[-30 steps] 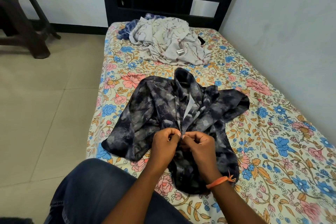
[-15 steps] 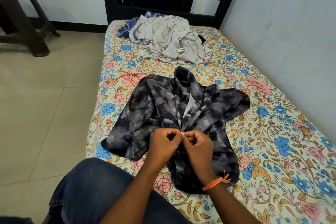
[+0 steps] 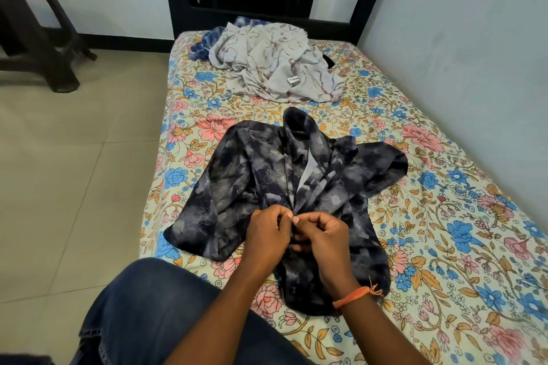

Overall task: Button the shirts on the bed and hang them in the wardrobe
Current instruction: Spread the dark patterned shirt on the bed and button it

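Looking down from the head view, the dark shirt (image 3: 284,195) lies spread on the near half of the bed (image 3: 444,231), collar far. Both hands meet at its front opening: the left hand (image 3: 268,235) and right hand (image 3: 321,238) each have fingers curled, pinching the placket edges — buttoning is under way, mid-front. The upper part gapes open. A pale shirt (image 3: 275,68) lies crumpled at the far end. Next, likely, the button above — needing aligned edges.
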Motion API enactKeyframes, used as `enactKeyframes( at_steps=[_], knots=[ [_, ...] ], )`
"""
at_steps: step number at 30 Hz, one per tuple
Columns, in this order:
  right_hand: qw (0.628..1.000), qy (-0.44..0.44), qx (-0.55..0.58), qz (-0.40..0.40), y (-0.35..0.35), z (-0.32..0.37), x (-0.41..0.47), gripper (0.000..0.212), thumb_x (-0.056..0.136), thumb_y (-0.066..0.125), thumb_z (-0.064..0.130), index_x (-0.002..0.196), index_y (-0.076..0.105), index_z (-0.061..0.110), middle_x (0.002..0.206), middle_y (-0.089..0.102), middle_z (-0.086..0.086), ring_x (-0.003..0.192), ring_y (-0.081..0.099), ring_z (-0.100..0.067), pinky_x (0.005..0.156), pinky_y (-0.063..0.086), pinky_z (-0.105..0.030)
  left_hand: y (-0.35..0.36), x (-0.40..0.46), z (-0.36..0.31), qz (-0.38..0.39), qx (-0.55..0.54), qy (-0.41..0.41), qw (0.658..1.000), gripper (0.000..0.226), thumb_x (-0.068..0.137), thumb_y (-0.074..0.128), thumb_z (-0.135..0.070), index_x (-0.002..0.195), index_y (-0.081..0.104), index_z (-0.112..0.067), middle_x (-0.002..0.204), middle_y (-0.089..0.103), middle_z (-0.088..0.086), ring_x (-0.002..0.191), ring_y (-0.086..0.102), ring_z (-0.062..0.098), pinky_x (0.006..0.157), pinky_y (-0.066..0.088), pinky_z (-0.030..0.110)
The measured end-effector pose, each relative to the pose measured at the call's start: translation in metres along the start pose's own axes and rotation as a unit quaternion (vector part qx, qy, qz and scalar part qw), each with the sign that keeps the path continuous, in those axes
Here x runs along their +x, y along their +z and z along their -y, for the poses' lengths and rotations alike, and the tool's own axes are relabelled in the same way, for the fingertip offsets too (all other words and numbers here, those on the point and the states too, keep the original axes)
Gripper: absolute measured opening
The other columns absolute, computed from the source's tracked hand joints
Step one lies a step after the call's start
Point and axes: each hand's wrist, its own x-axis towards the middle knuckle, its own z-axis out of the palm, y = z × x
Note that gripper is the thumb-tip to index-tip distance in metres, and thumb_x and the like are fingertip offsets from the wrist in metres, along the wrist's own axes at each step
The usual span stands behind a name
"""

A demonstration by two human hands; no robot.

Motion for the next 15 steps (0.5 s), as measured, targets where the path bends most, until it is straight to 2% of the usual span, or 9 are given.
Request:
enactKeyframes(
  at_steps=[3,7,10,13,15],
  knots=[
    [1.000,-0.003,-0.015,-0.009,0.001,0.002,0.000,0.005,0.086,0.071,0.005,0.082,0.074,0.005,0.075,0.072,-0.015,0.066,0.069,-0.023,0.060,0.060,-0.040,0.001,0.000,-0.001,-0.003,0.030,0.001,1.000,0.016,0.093,0.053,-0.026,0.079,0.061,-0.026,0.078,0.062,-0.013,0.088,0.055,0.017,0.069,0.047,0.034],
    [0.997,-0.043,-0.068,-0.015,0.004,0.002,0.000,0.012,0.085,0.066,0.001,0.078,0.073,0.009,0.070,0.070,-0.015,0.062,0.067,-0.023,0.058,0.061,-0.040,-0.002,0.001,-0.001,0.001,-0.007,-0.020,1.000,0.019,0.089,0.057,-0.025,0.070,0.058,-0.027,0.068,0.060,-0.011,0.073,0.056,0.015,0.060,0.040,0.030],
    [1.000,0.007,-0.014,-0.006,0.005,0.005,0.002,0.007,0.088,0.066,0.004,0.083,0.072,0.004,0.072,0.069,-0.015,0.060,0.064,-0.019,0.056,0.059,-0.037,-0.004,-0.002,-0.008,0.004,-0.054,-0.034,0.998,0.022,0.091,0.056,-0.021,0.070,0.059,-0.026,0.066,0.061,-0.008,0.061,0.052,0.006,0.060,0.044,0.033],
    [0.998,0.055,0.026,0.005,0.002,0.006,0.006,0.006,0.088,0.066,0.006,0.087,0.070,0.000,0.072,0.066,-0.013,0.059,0.061,-0.019,0.055,0.057,-0.035,-0.004,-0.005,-0.010,0.009,-0.059,-0.044,0.997,0.019,0.092,0.054,-0.027,0.076,0.062,-0.026,0.072,0.064,-0.008,0.071,0.057,0.010,0.071,0.048,0.043],
    [0.999,0.038,-0.009,-0.018,0.000,0.005,0.009,0.007,0.089,0.063,0.004,0.086,0.070,0.005,0.074,0.068,-0.014,0.058,0.063,-0.022,0.054,0.057,-0.035,-0.004,-0.005,-0.011,0.015,0.057,-0.027,0.998,0.015,0.092,0.052,-0.032,0.079,0.059,-0.029,0.073,0.059,-0.014,0.084,0.052,0.012,0.079,0.040,0.039]
  ],
)
